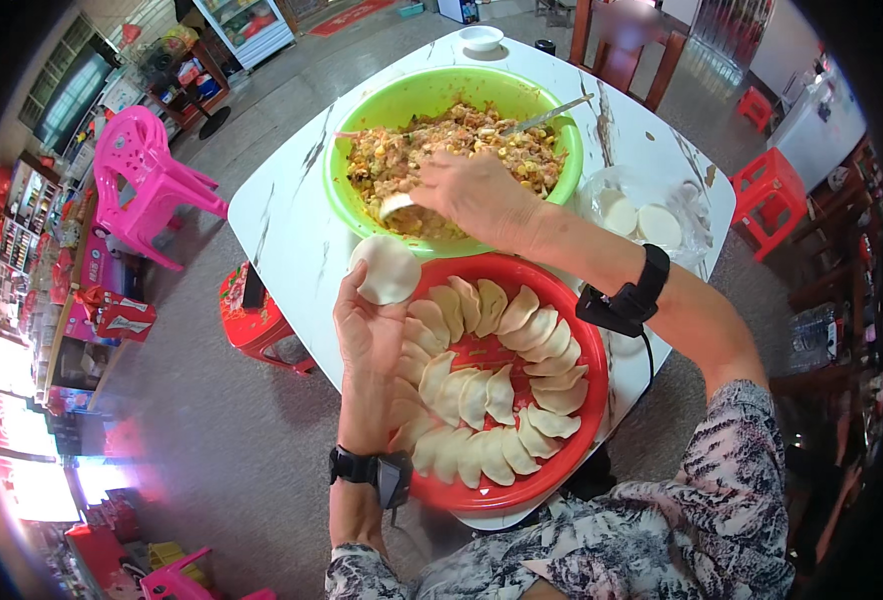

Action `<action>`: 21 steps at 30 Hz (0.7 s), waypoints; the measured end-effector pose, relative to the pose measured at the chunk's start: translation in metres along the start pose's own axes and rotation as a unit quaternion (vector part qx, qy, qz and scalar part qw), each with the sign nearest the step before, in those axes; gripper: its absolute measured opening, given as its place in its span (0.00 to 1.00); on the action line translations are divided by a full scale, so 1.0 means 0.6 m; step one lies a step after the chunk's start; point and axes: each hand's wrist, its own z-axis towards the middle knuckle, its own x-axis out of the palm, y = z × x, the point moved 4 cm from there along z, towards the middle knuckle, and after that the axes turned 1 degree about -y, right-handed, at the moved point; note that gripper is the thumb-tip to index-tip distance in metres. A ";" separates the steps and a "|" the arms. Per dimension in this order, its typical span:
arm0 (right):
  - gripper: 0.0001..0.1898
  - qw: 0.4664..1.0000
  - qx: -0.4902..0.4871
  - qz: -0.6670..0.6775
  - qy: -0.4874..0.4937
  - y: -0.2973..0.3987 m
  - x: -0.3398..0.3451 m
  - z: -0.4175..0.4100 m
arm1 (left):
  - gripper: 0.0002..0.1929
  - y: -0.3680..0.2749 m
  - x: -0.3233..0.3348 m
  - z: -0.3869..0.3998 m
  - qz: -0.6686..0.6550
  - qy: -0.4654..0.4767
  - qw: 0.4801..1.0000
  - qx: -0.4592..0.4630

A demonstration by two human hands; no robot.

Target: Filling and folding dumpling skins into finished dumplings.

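Note:
A round dumpling wrapper [386, 268] rests on the fingers of my left hand [366, 319], its thumb at the edge. My right hand [479, 195] reaches over a lime-green basin [340, 199] of chopped filling [471, 131] with corn kernels. It grips a white spoon [396, 204] whose bowl touches the filling; its handle is hidden by the fingers. Folded dumplings [474, 397] form a ring with a short row inside it on a red round tray [588, 442] close to my body. More wrappers [659, 225] lie in a clear plastic bag [610, 184] to the right.
A metal utensil [550, 114] leans on the green basin's far rim. On the white marble-patterned table [284, 191] stands a small white bowl [480, 37]. Around it are a wooden chair [621, 64], red stools [771, 199] and a pink plastic chair [141, 176]. A cable [650, 367] hangs from my right wrist device.

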 end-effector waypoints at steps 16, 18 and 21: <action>0.07 1.000 -0.005 0.010 0.029 -0.013 -0.009 -0.042 | 0.22 -0.005 -0.005 -0.032 0.052 -0.022 0.998 -0.016; 0.07 0.998 0.023 0.004 0.051 -0.009 -0.023 -0.043 | 0.22 -0.007 -0.005 -0.049 0.058 -0.034 0.998 -0.018; 0.06 0.997 0.070 -0.006 0.022 -0.026 -0.035 -0.030 | 0.22 0.002 0.013 -0.080 0.062 -0.006 0.997 -0.053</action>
